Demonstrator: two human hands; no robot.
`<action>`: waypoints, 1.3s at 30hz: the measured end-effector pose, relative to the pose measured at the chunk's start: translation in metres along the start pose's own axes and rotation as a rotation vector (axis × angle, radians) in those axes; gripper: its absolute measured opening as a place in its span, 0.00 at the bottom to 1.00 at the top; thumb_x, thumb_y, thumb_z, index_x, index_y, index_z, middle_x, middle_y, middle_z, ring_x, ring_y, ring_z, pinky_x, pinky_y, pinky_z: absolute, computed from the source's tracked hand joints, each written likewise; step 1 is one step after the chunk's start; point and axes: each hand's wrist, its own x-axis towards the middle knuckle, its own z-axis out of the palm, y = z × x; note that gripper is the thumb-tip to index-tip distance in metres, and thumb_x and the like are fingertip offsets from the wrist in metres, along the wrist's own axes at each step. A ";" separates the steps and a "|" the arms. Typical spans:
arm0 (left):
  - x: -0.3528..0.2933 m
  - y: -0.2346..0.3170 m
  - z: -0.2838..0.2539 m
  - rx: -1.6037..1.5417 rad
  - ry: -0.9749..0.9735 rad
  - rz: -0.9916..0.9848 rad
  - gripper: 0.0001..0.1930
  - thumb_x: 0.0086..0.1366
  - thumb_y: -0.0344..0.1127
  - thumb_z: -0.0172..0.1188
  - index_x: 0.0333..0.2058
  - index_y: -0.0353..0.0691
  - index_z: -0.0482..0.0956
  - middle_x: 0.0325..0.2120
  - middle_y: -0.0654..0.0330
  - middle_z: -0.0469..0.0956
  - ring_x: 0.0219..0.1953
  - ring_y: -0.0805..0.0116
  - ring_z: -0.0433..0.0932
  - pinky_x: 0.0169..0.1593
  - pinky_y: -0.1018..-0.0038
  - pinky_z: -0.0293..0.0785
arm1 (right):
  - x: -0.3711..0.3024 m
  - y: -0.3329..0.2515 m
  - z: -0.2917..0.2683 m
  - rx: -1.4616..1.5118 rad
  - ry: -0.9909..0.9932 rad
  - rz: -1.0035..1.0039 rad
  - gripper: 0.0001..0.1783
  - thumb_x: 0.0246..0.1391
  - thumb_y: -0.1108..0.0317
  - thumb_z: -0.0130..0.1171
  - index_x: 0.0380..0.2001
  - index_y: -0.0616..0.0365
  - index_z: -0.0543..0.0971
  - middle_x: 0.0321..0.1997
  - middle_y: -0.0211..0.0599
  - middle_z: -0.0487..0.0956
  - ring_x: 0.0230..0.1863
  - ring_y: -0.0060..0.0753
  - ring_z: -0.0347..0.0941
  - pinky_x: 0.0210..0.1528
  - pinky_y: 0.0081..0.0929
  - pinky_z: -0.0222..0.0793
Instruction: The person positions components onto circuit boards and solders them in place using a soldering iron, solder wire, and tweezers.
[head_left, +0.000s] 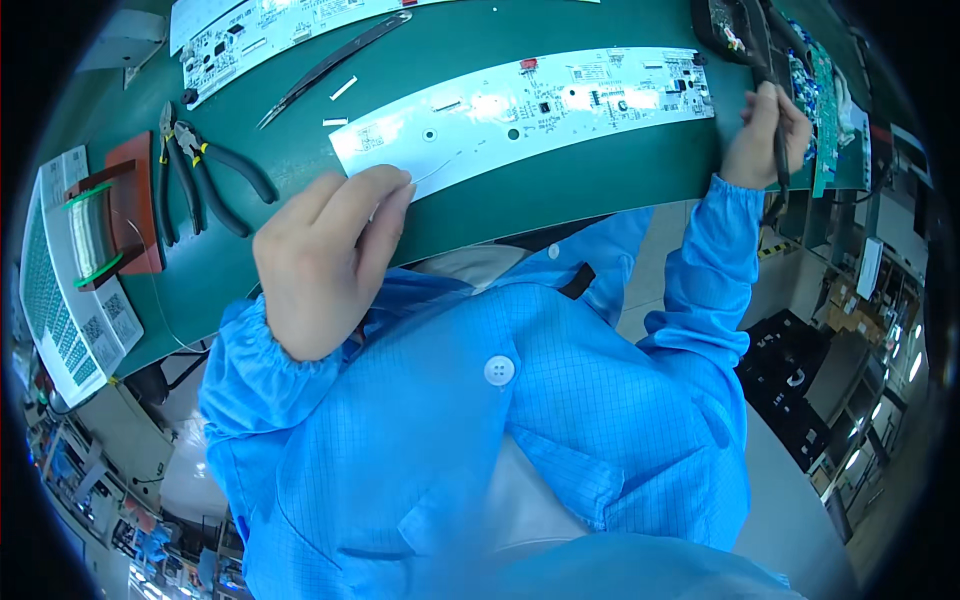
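Near board (pixel 560 105) lies across the table (pixel 600 170), close to the front edge. Far board (pixel 290 30) sits behind it, offset left. Tweezers (pixel 335 68) between the two boards, two small strips (pixel 344 88) just in front of them. Left hand (pixel 325 240) at near board's left end, thin wire (pixel 432 175) from its fingertips over that board. Two pliers (pixel 186 185) left of near board, side by side; wire spool (pixel 93 235) left of those, next to panels (pixel 75 330) at far left. Right hand (pixel 768 135) beyond near board's right end, on a tool (pixel 780 140); behind it a tray (pixel 720 25), contents unclear. Circuit boards (pixel 825 110) further right.
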 end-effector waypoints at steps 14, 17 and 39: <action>0.005 -0.019 0.036 0.110 0.333 0.124 0.09 0.47 0.30 0.68 0.26 0.44 0.76 0.25 0.63 0.76 0.28 0.62 0.75 0.30 0.68 0.72 | -0.051 -0.109 -0.006 0.261 -0.586 -0.213 0.12 0.50 0.78 0.65 0.39 0.65 0.78 0.37 0.46 0.80 0.34 0.30 0.77 0.39 0.25 0.73; 0.008 -0.019 0.039 0.106 0.365 0.162 0.09 0.46 0.30 0.67 0.26 0.44 0.76 0.26 0.63 0.76 0.27 0.62 0.75 0.29 0.69 0.72 | -0.067 -0.131 0.008 0.323 -0.825 -0.355 0.14 0.45 0.79 0.65 0.38 0.67 0.78 0.29 0.44 0.78 0.26 0.31 0.73 0.28 0.23 0.67; 0.013 -0.021 0.043 0.080 0.288 0.131 0.10 0.45 0.23 0.67 0.27 0.39 0.76 0.26 0.60 0.77 0.28 0.59 0.75 0.32 0.70 0.72 | -0.068 -0.149 0.040 0.369 -1.127 -0.483 0.17 0.38 0.86 0.59 0.37 0.70 0.76 0.19 0.40 0.71 0.17 0.24 0.62 0.18 0.23 0.51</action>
